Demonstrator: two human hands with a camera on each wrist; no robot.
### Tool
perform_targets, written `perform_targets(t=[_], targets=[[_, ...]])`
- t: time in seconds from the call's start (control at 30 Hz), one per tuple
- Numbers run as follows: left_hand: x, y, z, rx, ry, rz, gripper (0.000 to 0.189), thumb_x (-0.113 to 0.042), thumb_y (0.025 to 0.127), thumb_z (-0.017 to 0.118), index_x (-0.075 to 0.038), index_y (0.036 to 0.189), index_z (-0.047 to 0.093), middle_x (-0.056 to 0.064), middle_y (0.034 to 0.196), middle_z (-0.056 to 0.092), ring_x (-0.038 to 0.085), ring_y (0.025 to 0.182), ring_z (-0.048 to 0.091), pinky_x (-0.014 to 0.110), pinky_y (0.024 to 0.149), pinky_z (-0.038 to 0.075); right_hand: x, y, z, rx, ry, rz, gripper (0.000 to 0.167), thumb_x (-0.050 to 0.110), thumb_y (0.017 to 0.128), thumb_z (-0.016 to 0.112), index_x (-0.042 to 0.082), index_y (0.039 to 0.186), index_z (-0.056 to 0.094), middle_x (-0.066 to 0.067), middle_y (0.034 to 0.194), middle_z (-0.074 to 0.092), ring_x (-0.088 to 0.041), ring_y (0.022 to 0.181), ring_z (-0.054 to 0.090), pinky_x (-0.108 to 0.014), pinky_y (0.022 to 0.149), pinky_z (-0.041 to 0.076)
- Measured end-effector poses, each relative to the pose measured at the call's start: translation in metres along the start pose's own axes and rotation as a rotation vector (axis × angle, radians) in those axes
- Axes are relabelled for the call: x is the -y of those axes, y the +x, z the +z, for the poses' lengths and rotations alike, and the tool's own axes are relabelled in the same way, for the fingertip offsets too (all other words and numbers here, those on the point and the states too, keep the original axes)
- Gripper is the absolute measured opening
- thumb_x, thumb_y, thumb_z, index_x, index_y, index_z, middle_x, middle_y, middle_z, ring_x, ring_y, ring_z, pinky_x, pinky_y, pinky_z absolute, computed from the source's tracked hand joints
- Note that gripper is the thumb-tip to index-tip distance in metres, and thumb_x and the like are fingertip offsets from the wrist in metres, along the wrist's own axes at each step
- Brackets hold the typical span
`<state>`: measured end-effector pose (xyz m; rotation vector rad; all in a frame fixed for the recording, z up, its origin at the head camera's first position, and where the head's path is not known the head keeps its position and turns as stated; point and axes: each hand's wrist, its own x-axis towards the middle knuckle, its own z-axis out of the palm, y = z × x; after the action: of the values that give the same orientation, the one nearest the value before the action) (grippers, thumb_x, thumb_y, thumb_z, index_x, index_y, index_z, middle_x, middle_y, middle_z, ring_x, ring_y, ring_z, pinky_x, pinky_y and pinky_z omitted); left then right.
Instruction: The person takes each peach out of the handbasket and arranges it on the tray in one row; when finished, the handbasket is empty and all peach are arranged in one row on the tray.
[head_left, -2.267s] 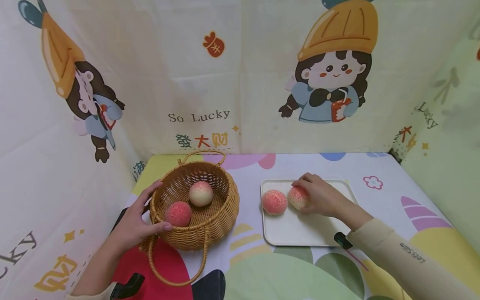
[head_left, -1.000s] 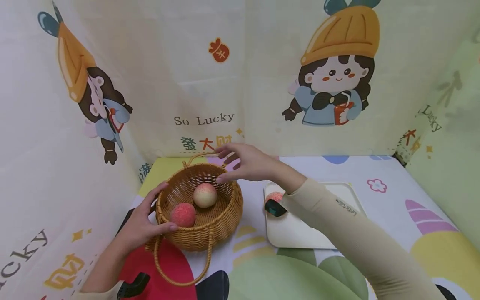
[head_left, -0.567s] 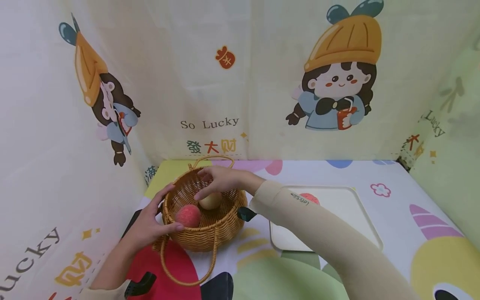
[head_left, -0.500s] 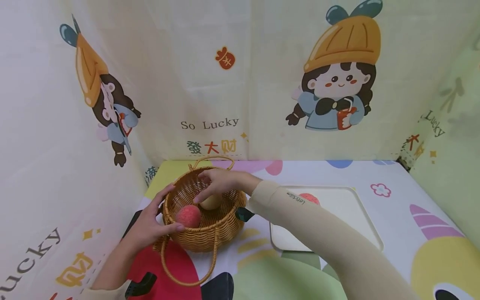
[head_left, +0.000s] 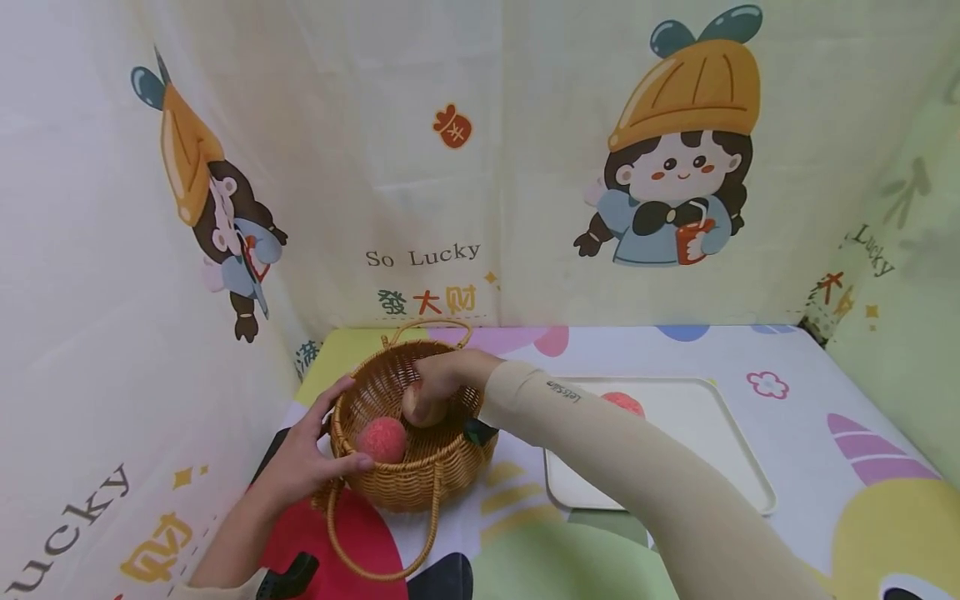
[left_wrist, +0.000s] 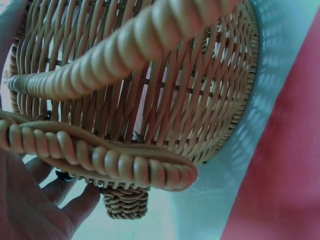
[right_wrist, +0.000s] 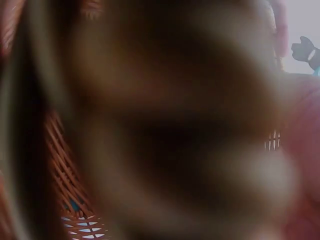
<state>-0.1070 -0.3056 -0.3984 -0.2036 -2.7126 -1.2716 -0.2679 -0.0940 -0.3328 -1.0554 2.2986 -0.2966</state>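
A round wicker basket (head_left: 401,487) stands left of centre on the table in the head view. My left hand (head_left: 307,454) grips its left side, thumb over the front rim and fingers along the outside; the left wrist view shows fingertips against the wicker. Inside lie a red-pink peach (head_left: 384,439) near the front left and a paler peach (head_left: 410,406) behind it. My right hand (head_left: 444,373) reaches down into the basket and holds the paler peach from above, partly covering it. Blurred basket handle fills most of the right wrist view.
To the right stands a white rectangular tray (head_left: 738,442), with another pink peach (head_left: 624,404) showing above my right sleeve, which hides part of the tray. One handle (head_left: 382,575) of the basket hangs down at its front, the other rises behind.
My right hand has left a peach on the tray, crossed leftward without it, and gone down into the basket onto the paler peach. My left hand keeps its hold on the basket.
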Motion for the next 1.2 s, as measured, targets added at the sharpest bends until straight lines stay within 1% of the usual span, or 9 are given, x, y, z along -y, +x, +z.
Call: perform_targets(t=[0.3, 0.43, 0.5, 0.7, 0.8, 0.93, 1.03, 1.1, 1.2], targets=[[0.004, -0.001, 0.004, -0.007, -0.006, 0.005, 0.103, -0.025, 0.077, 0.087, -0.022, 0.16, 0.026, 0.017, 0.162, 0.027, 0.049, 0.142, 0.029, 0.074, 0.101, 0.037, 0.005, -0.006, 0.013, -0.045, -0.291, 0.007, 0.053, 0.035, 0.098, 0.058, 0.009, 0.143, 0.053, -0.006, 0.137, 0.059, -0.019, 0.129, 0.051, -0.031, 0.104, 0.043], [0.004, -0.001, 0.004, -0.01, -0.009, 0.021, 0.103, -0.023, 0.077, 0.087, -0.021, 0.16, 0.027, 0.016, 0.162, 0.027, 0.048, 0.142, 0.028, 0.075, 0.101, 0.035, 0.005, -0.007, 0.017, -0.077, -0.269, 0.047, 0.051, 0.032, 0.096, 0.062, 0.011, 0.14, 0.048, -0.003, 0.126, 0.061, -0.015, 0.118, 0.055, -0.029, 0.099, 0.045], [0.004, -0.001, 0.003, -0.011, -0.011, 0.026, 0.103, -0.022, 0.077, 0.088, -0.02, 0.16, 0.027, 0.016, 0.162, 0.027, 0.047, 0.143, 0.028, 0.075, 0.102, 0.034, 0.005, -0.006, 0.018, -0.075, -0.264, 0.06, 0.059, 0.028, 0.093, 0.068, 0.009, 0.143, 0.044, -0.004, 0.127, 0.06, -0.015, 0.118, 0.055, -0.028, 0.099, 0.045], [0.005, 0.0, 0.004, -0.009, -0.015, 0.031, 0.103, -0.022, 0.077, 0.088, -0.022, 0.16, 0.026, 0.014, 0.162, 0.027, 0.046, 0.143, 0.028, 0.075, 0.102, 0.034, 0.005, -0.002, 0.022, -0.036, -0.336, 0.068, 0.085, 0.03, 0.093, 0.072, 0.007, 0.16, 0.025, -0.008, 0.156, 0.043, -0.021, 0.143, 0.039, -0.032, 0.115, 0.034], [0.005, 0.0, 0.004, -0.01, -0.017, 0.031, 0.103, -0.022, 0.077, 0.087, -0.022, 0.16, 0.026, 0.014, 0.162, 0.027, 0.046, 0.142, 0.029, 0.075, 0.101, 0.035, 0.004, -0.001, 0.023, -0.047, -0.361, 0.053, 0.077, 0.029, 0.091, 0.074, 0.007, 0.155, 0.037, -0.006, 0.151, 0.049, -0.02, 0.14, 0.043, -0.032, 0.113, 0.037], [0.005, 0.001, 0.005, -0.006, -0.023, 0.021, 0.103, -0.023, 0.077, 0.087, -0.022, 0.16, 0.026, 0.014, 0.162, 0.026, 0.047, 0.143, 0.028, 0.075, 0.101, 0.035, 0.003, -0.004, 0.023, -0.057, -0.344, 0.022, 0.053, 0.024, 0.088, 0.078, 0.01, 0.134, 0.056, -0.003, 0.13, 0.061, -0.017, 0.122, 0.055, -0.03, 0.102, 0.046], [0.004, 0.001, 0.005, -0.002, -0.025, 0.013, 0.103, -0.023, 0.077, 0.087, -0.022, 0.16, 0.026, 0.014, 0.162, 0.027, 0.047, 0.142, 0.028, 0.074, 0.101, 0.036, 0.004, -0.01, 0.019, -0.062, -0.308, -0.023, 0.037, 0.022, 0.088, 0.078, 0.013, 0.119, 0.06, 0.0, 0.116, 0.063, -0.014, 0.108, 0.058, -0.028, 0.092, 0.049], [0.004, 0.001, 0.004, -0.001, -0.024, 0.008, 0.103, -0.024, 0.077, 0.087, -0.023, 0.16, 0.026, 0.014, 0.162, 0.027, 0.048, 0.142, 0.03, 0.074, 0.1, 0.038, 0.004, -0.014, 0.014, -0.072, -0.259, -0.066, 0.037, 0.022, 0.086, 0.079, 0.014, 0.117, 0.06, 0.002, 0.112, 0.063, -0.012, 0.104, 0.058, -0.027, 0.089, 0.049], [0.003, 0.001, 0.002, 0.0, -0.025, 0.003, 0.103, -0.023, 0.078, 0.088, -0.023, 0.16, 0.026, 0.014, 0.162, 0.026, 0.049, 0.141, 0.03, 0.073, 0.098, 0.04, 0.002, -0.022, 0.006, -0.078, -0.145, -0.143, 0.048, 0.024, 0.085, 0.081, 0.015, 0.127, 0.058, 0.003, 0.117, 0.062, -0.011, 0.109, 0.056, -0.025, 0.092, 0.047]])
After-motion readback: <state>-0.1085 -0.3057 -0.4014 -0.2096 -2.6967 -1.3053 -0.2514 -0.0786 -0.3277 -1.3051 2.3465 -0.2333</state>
